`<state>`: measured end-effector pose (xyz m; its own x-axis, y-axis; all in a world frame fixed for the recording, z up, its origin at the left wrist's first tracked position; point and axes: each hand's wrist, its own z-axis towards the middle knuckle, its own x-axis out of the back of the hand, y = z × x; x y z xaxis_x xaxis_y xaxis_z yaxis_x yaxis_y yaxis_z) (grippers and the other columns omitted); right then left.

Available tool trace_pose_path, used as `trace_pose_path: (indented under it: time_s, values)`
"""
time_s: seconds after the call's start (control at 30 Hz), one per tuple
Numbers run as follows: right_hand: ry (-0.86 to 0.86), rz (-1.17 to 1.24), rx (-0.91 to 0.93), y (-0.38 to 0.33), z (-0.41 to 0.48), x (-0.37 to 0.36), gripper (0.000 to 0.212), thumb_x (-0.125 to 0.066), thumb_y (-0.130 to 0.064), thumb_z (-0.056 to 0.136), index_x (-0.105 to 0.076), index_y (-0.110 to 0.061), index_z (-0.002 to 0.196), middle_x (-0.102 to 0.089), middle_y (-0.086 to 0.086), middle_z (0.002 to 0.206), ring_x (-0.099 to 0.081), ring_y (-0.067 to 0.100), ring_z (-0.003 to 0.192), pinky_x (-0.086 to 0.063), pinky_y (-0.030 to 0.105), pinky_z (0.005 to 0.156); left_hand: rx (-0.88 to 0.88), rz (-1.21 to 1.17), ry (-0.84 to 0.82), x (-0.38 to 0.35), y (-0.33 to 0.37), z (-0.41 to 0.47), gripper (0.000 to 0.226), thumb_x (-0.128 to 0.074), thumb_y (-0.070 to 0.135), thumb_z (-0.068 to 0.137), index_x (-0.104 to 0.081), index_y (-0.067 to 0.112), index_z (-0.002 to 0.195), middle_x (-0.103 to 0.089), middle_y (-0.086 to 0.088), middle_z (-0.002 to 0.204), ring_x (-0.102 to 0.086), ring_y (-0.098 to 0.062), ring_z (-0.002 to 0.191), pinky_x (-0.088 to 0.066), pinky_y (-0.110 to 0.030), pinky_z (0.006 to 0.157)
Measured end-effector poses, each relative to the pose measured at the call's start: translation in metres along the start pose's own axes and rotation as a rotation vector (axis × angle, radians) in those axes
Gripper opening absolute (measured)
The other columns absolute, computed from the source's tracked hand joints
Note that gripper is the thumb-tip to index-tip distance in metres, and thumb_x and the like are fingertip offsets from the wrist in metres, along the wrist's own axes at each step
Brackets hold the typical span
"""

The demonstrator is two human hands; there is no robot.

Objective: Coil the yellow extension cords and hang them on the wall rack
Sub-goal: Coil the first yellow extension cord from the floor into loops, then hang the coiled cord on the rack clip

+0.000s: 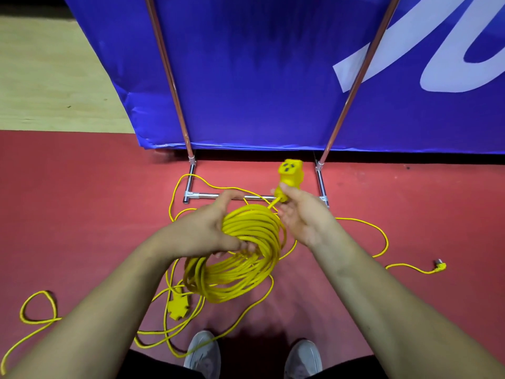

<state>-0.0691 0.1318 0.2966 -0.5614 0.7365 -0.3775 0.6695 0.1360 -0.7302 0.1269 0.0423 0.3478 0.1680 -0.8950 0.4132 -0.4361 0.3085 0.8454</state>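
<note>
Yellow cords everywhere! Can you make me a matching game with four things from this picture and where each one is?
Things
1. coiled cord
2. outlet block
3. plug
4. blue banner

Places
A. pinched in the right hand
B. standing behind the metal frame
C. gripped in the left hand
D. lying on the red floor, far to the right

Right pairs: 1-C, 2-A, 3-D, 4-B
</note>
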Motion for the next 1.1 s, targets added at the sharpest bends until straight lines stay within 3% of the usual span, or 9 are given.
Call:
trace_pose_path:
  time_s: [0.17,0.3,0.47,0.53,0.67,0.73,0.8,0.87,1.1]
  values:
    - [0.231,0.223,0.14,-0.023,0.006,0.03,0.06,-0.066,-0.001,0.087,-0.032,-0.033,0.125,-0.066,0.016,0.088,-0.07,0.025,0.064,-0.058,0.036,0.061,-0.008,-0.027,0.135,0.013,-0.013,-0.001,0.017,-0.075,0.01,0.074,-0.064,0.013,0.086,-0.065,-0.009,0.063,-0.05,-0.014,0.046,-0.04,-0.022,0.046]
    - [-0.028,0.259,0.151,-0.016,-0.012,0.019,0.03,-0.054,0.003,0.091,-0.048,-0.023,0.105,-0.067,0.014,0.098,-0.073,0.025,0.078,-0.057,0.035,0.072,0.142,-0.018,0.385,0.017,-0.021,0.014,0.014,-0.074,0.008,0.074,-0.065,0.008,0.084,-0.061,-0.004,0.053,-0.049,-0.014,0.043,-0.039,-0.023,0.047]
    - [-0.404,0.17,0.276,-0.019,-0.041,0.012,0.07,-0.036,0.018,0.06,-0.055,-0.02,0.116,-0.058,0.026,0.116,-0.056,0.042,0.107,-0.049,0.044,0.084,0.108,-0.037,0.546,0.023,-0.012,0.02,0.01,-0.074,0.01,0.071,-0.065,0.009,0.077,-0.056,-0.004,0.049,-0.046,-0.014,0.041,-0.036,-0.025,0.048]
    - [-0.488,0.067,0.246,-0.026,-0.055,0.016,0.061,-0.036,0.006,0.056,-0.061,-0.011,0.109,-0.061,0.026,0.113,-0.054,0.04,0.107,-0.043,0.044,0.083,0.048,-0.106,0.572,0.026,0.0,0.018,0.014,-0.075,0.007,0.071,-0.065,0.007,0.08,-0.054,-0.003,0.049,-0.044,-0.014,0.042,-0.034,-0.023,0.045]
    - [-0.375,-0.316,0.258,-0.041,-0.086,0.006,0.022,-0.053,-0.022,0.093,-0.05,-0.014,0.112,-0.064,0.026,0.103,-0.069,0.036,0.08,-0.055,0.042,0.077,-0.081,-0.135,0.434,0.032,0.045,0.013,0.021,-0.078,0.004,0.072,-0.063,0.004,0.088,-0.055,0.002,0.051,-0.045,-0.011,0.043,-0.037,-0.021,0.046]
    - [-0.154,-0.655,0.485,-0.054,-0.094,-0.001,0.062,-0.074,-0.03,0.083,-0.039,-0.023,0.133,-0.057,0.013,0.103,-0.065,0.02,0.073,-0.055,0.032,0.07,-0.161,0.011,0.29,0.033,0.076,0.012,0.02,-0.079,0.007,0.072,-0.064,0.011,0.084,-0.059,-0.001,0.057,-0.049,-0.01,0.049,-0.041,-0.024,0.05]
    - [-0.04,-0.997,0.784,-0.073,-0.1,-0.003,0.095,-0.085,-0.045,0.063,-0.034,-0.036,0.143,-0.045,0.003,0.12,-0.054,0.011,0.103,-0.048,0.024,0.092,-0.208,0.115,0.218,0.035,0.109,0.011,0.02,-0.08,0.01,0.071,-0.062,0.015,0.081,-0.06,-0.001,0.06,-0.051,-0.011,0.052,-0.041,-0.026,0.052]
    - [-0.121,-1.058,0.831,-0.1,-0.112,-0.004,0.087,-0.088,-0.045,0.06,-0.046,-0.035,0.135,-0.045,-0.005,0.133,-0.048,0.006,0.121,-0.041,0.025,0.105,-0.252,0.139,0.189,0.04,0.141,0.01,0.021,-0.08,0.012,0.072,-0.061,0.016,0.08,-0.06,0.0,0.062,-0.051,-0.012,0.053,-0.041,-0.027,0.052]
    - [-0.302,-0.957,0.792,-0.191,-0.155,-0.006,0.033,-0.083,-0.02,0.074,-0.06,-0.011,0.096,-0.068,0.012,0.076,-0.053,0.009,0.063,-0.044,0.029,0.063,-0.329,0.216,0.147,0.061,0.231,0.004,0.022,-0.079,0.019,0.073,-0.065,0.014,0.089,-0.068,-0.021,0.082,-0.054,-0.02,0.065,-0.046,-0.042,0.062]
